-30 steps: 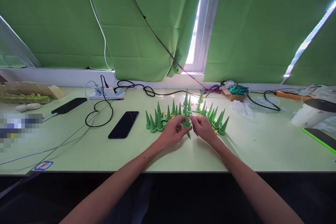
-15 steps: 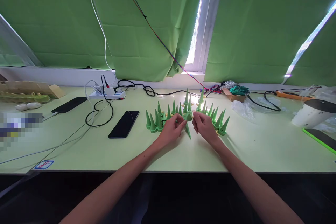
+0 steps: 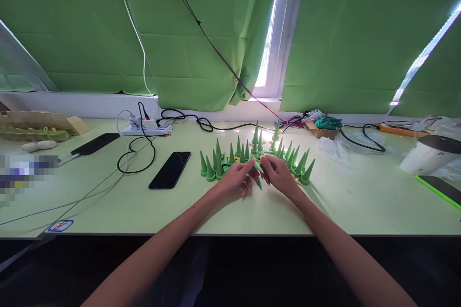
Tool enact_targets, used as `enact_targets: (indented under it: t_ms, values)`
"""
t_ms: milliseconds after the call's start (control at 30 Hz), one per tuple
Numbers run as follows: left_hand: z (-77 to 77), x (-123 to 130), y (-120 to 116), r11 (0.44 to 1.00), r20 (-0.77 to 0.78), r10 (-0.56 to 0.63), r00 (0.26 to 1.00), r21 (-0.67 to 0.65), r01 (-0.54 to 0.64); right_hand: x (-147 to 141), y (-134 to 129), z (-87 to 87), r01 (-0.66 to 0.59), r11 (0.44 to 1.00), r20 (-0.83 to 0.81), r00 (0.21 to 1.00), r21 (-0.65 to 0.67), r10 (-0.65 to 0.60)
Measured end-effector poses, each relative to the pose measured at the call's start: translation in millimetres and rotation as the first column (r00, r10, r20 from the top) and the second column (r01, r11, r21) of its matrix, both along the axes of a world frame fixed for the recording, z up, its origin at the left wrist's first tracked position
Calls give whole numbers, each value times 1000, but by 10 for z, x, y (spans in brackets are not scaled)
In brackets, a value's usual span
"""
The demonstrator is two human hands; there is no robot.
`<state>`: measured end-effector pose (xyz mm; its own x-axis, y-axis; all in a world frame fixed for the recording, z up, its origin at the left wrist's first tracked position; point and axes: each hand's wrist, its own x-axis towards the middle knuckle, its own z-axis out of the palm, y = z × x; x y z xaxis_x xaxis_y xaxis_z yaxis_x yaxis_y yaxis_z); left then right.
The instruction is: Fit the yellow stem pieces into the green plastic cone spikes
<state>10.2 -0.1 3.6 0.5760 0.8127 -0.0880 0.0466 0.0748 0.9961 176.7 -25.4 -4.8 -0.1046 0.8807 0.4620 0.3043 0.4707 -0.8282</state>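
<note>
Between my fingertips is a small green cone (image 3: 258,166), tilted with its tip toward the lower right. My left hand (image 3: 236,180) pinches it from the left, thumb and forefinger closed on it. From the other side my right hand (image 3: 276,172) also grips it with bent fingers, which partly hide its base. Just below, another green cone (image 3: 260,183) points down toward the table front. Behind both hands stand several upright green cones (image 3: 210,170) in a cluster, with small yellowish bits among them. More cones (image 3: 305,175) stand to the right of my right hand.
A black phone (image 3: 170,171) lies left of the cones, near a looped black cable (image 3: 154,153) and a power strip (image 3: 147,128). At the back right are a small cardboard box (image 3: 320,130) and clear plastic wrap (image 3: 334,151). A white cylinder (image 3: 430,156) lies far right.
The held cone has turned, and its tip now shows toward the lower right. My hands have come closer together, with the left fingers curled lower and the right hand shifted slightly left.
</note>
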Motion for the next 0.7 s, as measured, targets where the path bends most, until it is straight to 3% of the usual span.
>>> enact_targets:
  t_ms: [167,300,433,700]
  values:
    - [8,-12,-14,999,18,17,1000,38,-18,6,3,-2,19,1000,38,999,16,-19]
    - [-16,-54,-10,981,-78,26,997,192,-11,6,14,-9,64,998,84,994,24,-65]
    - [-18,-66,-34,950,-71,32,997,313,-8,0,25,-20,91,996,132,987,22,-93]
    - [-39,-32,-65,873,-111,186,976,474,-112,-12,14,-17,120,993,118,986,-8,-118]
